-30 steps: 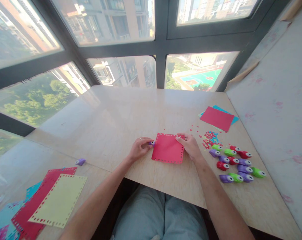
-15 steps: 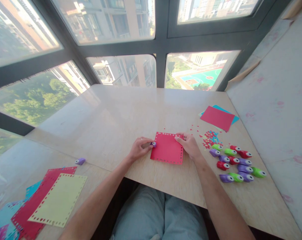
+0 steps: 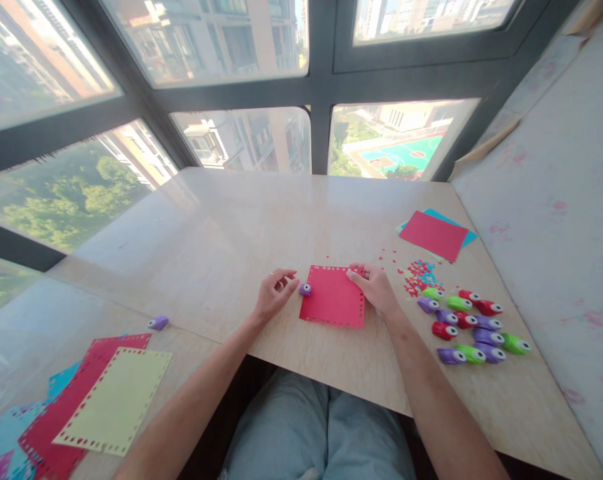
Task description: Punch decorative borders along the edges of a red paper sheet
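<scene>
A red sheet of paper [image 3: 331, 297] lies in front of me, with small punched holes along its top, right and bottom edges. My right hand [image 3: 375, 287] grips its upper right corner, thumb on top and fingers beneath. On the sheet's left edge sits a small purple craft punch [image 3: 305, 289]. My left hand [image 3: 277, 293] is just left of that punch, apart from it, fingers loosely curled and holding nothing.
Several purple, green and red craft punches [image 3: 465, 320] stand at the right, beside a heap of paper confetti [image 3: 422, 277]. Uncut sheets [image 3: 434, 235] lie behind. At the left are a lone purple punch [image 3: 158, 323] and punched sheets [image 3: 116, 400]. Windows border the table.
My left hand has let go of the purple punch and drawn back slightly to the left. The punch stays at the sheet's left edge. My right hand keeps its grip on the paper.
</scene>
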The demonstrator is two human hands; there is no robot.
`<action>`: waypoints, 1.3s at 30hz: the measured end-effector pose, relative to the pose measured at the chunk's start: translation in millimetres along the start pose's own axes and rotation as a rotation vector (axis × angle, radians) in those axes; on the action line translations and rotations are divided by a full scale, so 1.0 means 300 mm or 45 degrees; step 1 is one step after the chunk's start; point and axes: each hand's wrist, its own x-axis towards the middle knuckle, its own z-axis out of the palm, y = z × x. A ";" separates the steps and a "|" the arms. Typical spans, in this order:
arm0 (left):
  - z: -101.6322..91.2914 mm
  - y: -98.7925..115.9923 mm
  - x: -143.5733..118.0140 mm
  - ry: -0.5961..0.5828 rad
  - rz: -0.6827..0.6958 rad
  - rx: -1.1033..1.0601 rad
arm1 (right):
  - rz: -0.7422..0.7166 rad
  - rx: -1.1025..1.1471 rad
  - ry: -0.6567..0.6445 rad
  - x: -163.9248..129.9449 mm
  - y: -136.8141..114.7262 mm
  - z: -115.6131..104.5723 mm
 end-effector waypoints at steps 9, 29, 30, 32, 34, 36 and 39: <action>-0.048 0.023 0.060 -0.285 -0.442 0.054 | -0.054 -0.109 0.026 0.011 0.025 0.007; -0.059 0.054 0.177 -0.948 -0.925 0.039 | -0.144 -0.315 0.077 0.011 0.019 0.014; -0.059 0.055 0.176 -0.932 -0.931 0.031 | -0.151 -0.321 0.081 0.011 0.018 0.014; -0.058 0.056 0.174 -0.909 -0.945 0.029 | -0.162 -0.321 0.091 0.010 0.018 0.014; -0.057 0.057 0.174 -0.916 -0.950 0.031 | -0.169 -0.321 0.100 0.010 0.020 0.014; -0.056 0.057 0.174 -0.935 -0.944 0.031 | -0.169 -0.325 0.104 0.010 0.021 0.015; -0.054 0.058 0.174 -0.942 -0.940 0.044 | -0.163 -0.332 0.108 0.009 0.019 0.018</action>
